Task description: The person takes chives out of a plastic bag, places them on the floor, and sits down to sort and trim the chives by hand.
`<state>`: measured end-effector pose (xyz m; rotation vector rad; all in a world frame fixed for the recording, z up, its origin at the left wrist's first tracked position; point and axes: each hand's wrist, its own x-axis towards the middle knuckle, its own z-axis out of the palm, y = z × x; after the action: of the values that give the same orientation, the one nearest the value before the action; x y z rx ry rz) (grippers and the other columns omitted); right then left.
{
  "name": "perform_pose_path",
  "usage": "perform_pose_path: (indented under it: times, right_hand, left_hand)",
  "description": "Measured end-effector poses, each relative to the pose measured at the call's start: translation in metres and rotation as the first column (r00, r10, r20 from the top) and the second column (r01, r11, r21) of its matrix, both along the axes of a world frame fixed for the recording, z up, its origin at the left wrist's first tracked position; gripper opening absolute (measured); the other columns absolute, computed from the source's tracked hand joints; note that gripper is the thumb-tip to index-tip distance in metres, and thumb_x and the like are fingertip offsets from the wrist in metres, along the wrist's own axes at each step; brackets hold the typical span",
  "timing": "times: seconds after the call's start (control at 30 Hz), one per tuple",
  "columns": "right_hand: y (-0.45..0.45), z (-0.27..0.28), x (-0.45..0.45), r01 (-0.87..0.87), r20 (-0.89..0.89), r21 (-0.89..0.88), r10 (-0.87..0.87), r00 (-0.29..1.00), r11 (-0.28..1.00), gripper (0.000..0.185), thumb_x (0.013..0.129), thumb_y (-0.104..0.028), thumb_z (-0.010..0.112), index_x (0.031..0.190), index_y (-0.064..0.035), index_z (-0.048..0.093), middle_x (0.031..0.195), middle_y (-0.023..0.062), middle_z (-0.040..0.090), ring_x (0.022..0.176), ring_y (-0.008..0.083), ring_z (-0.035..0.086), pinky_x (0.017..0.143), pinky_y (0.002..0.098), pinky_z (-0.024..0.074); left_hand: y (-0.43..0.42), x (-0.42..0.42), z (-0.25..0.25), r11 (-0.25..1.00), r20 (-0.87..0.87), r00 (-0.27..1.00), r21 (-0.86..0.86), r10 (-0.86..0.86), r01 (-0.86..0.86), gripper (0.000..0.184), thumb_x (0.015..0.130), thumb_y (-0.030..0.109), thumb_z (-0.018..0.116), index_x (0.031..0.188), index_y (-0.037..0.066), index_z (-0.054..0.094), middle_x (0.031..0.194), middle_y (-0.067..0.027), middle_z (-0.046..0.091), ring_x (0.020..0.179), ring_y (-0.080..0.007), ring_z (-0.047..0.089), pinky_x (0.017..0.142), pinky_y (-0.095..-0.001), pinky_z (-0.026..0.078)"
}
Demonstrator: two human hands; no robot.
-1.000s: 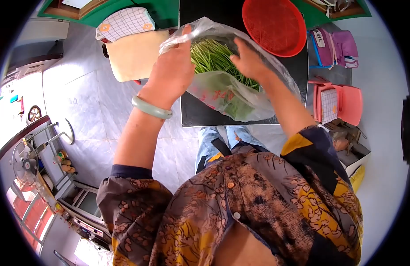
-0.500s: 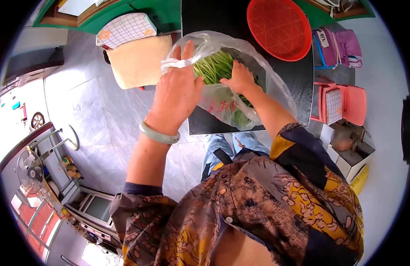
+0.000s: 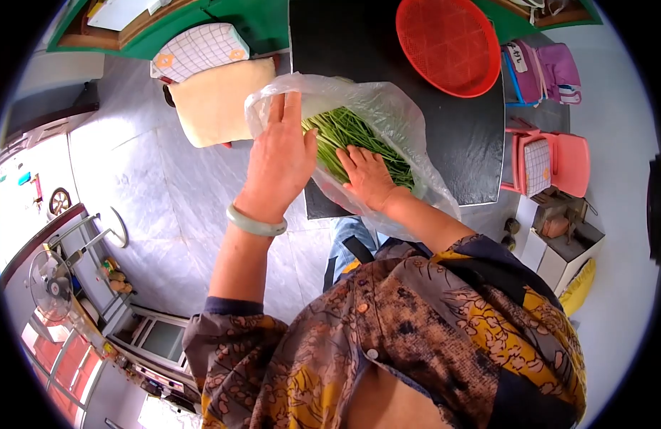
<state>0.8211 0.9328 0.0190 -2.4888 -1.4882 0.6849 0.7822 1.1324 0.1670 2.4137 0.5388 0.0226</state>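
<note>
A clear plastic bag [image 3: 395, 107] lies wide-mouthed on the black table [image 3: 459, 154]. Inside it is a bunch of long, thin green vegetable stalks [image 3: 344, 129], which look like chives. My left hand [image 3: 280, 146], with a pale bangle at the wrist, is at the bag's left edge. Its visible fingers are stretched out against the plastic, and the thumb points toward the stalks. My right hand [image 3: 367, 175] lies on top of the stalks inside the bag, with its fingers spread. The lower part of the bunch is hidden by this hand and the plastic.
A red mesh basket [image 3: 448, 46] stands at the table's far right. A cushioned chair [image 3: 219, 100] is beyond the left edge. To the right are a pink chair [image 3: 570, 164] and a purple bag [image 3: 559, 71]. A fan [image 3: 51, 282] stands at the lower left.
The bag's mouth has spread wider and more of the stalks show. My right hand has moved left and toward me, flattening on the stalks. My left hand has shifted slightly toward me.
</note>
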Motion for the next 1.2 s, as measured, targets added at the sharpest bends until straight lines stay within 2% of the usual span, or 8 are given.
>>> perform_pose_path:
  times: [0.4, 0.57, 0.63, 0.73, 0.77, 0.9, 1.07, 1.2]
  right_hand:
    - [0.007, 0.015, 0.051, 0.207, -0.401, 0.149, -0.133, 0.906, 0.967, 0.040, 0.089, -0.024, 0.056, 0.124, -0.0040, 0.055, 0.120, 0.0193, 0.060, 0.107, 0.0359, 0.059, 0.090, 0.0407, 0.0472]
    - [0.022, 0.005, 0.088, 0.204, -0.450, -0.011, -0.187, 0.873, 0.979, 0.039, 0.094, -0.023, 0.041, 0.125, -0.0052, 0.055, 0.129, 0.0189, 0.056, 0.117, 0.0356, 0.054, 0.099, 0.0432, 0.0420]
    - [0.025, -0.017, 0.111, 0.161, -0.407, -0.017, -0.153, 0.900, 0.987, 0.039, 0.094, -0.022, 0.041, 0.126, -0.0052, 0.055, 0.128, 0.0190, 0.057, 0.117, 0.0356, 0.054, 0.099, 0.0435, 0.0423]
    - [0.031, -0.005, 0.128, 0.086, -0.345, -0.126, -0.125, 0.930, 0.988, 0.039, 0.094, -0.022, 0.041, 0.126, -0.0053, 0.055, 0.127, 0.0194, 0.057, 0.116, 0.0364, 0.055, 0.099, 0.0445, 0.0426]
    - [0.042, 0.048, 0.126, 0.055, -0.265, -0.183, -0.103, 0.959, 0.982, 0.039, 0.094, -0.023, 0.041, 0.126, -0.0053, 0.055, 0.126, 0.0197, 0.058, 0.116, 0.0367, 0.055, 0.099, 0.0449, 0.0427]
    - [0.031, -0.011, 0.117, 0.281, -0.275, -0.187, -0.325, 0.905, 0.941, 0.042, 0.094, -0.030, 0.044, 0.126, -0.0049, 0.055, 0.128, 0.0219, 0.056, 0.120, 0.0381, 0.052, 0.101, 0.0452, 0.0410]
    - [0.022, -0.054, 0.079, 0.451, -0.364, -0.085, -0.449, 0.816, 0.888, 0.044, 0.093, -0.030, 0.050, 0.124, -0.0001, 0.053, 0.130, 0.0260, 0.052, 0.121, 0.0408, 0.049, 0.101, 0.0468, 0.0384]
    - [0.020, -0.057, 0.048, 0.391, -0.400, -0.072, -0.386, 0.831, 0.917, 0.037, 0.093, -0.028, 0.046, 0.117, -0.0019, 0.059, 0.120, 0.0262, 0.057, 0.111, 0.0435, 0.054, 0.094, 0.0484, 0.0422]
  left_hand:
    - [-0.039, -0.040, 0.016, 0.961, -0.159, 0.951, 0.040, -0.264, 0.273, 0.011, 0.089, 0.011, 0.053, 0.091, 0.001, 0.056, 0.088, -0.0196, 0.061, 0.082, -0.0367, 0.062, 0.076, -0.0436, 0.050]
    - [-0.068, -0.037, -0.097, 0.869, -0.274, 0.855, 0.112, -0.440, 0.482, 0.014, 0.085, 0.011, 0.051, 0.088, 0.001, 0.061, 0.086, -0.0207, 0.062, 0.082, -0.0337, 0.064, 0.076, -0.0413, 0.051]
    - [-0.069, -0.040, -0.137, 0.907, -0.411, 0.842, 0.079, -0.349, 0.414, 0.021, 0.086, 0.016, 0.053, 0.092, -0.002, 0.063, 0.089, -0.0236, 0.064, 0.085, -0.0371, 0.064, 0.075, -0.0421, 0.050]
    - [-0.077, -0.058, -0.165, 0.989, 0.000, 0.998, -0.133, 0.071, -0.070, 0.016, 0.078, 0.011, 0.055, 0.073, -0.003, 0.062, 0.069, -0.0226, 0.063, 0.069, -0.0399, 0.063, 0.066, -0.0483, 0.050]
    - [-0.072, -0.056, -0.169, 0.919, -0.341, 0.921, -0.270, 0.187, -0.287, 0.027, 0.081, 0.021, 0.060, 0.081, -0.005, 0.064, 0.078, -0.0260, 0.066, 0.079, -0.0398, 0.066, 0.070, -0.0461, 0.051]
    - [-0.066, -0.064, -0.211, 0.578, -0.250, 0.875, -0.670, 0.415, -0.465, 0.049, 0.079, 0.036, 0.071, 0.104, -0.005, 0.066, 0.093, -0.0238, 0.069, 0.088, -0.0298, 0.070, 0.074, -0.0378, 0.052]
    - [-0.076, -0.038, -0.196, -0.023, -0.269, 0.756, -0.947, 0.597, -0.319, 0.040, 0.088, 0.019, 0.066, 0.121, -0.002, 0.058, 0.105, -0.0093, 0.065, 0.091, -0.0189, 0.062, 0.077, -0.0287, 0.050]
    - [-0.084, -0.052, -0.217, 0.406, 0.063, 0.846, -0.894, 0.530, -0.188, 0.046, 0.092, 0.023, 0.061, 0.133, 0.004, 0.049, 0.126, -0.0095, 0.057, 0.112, -0.0197, 0.054, 0.095, -0.0320, 0.044]
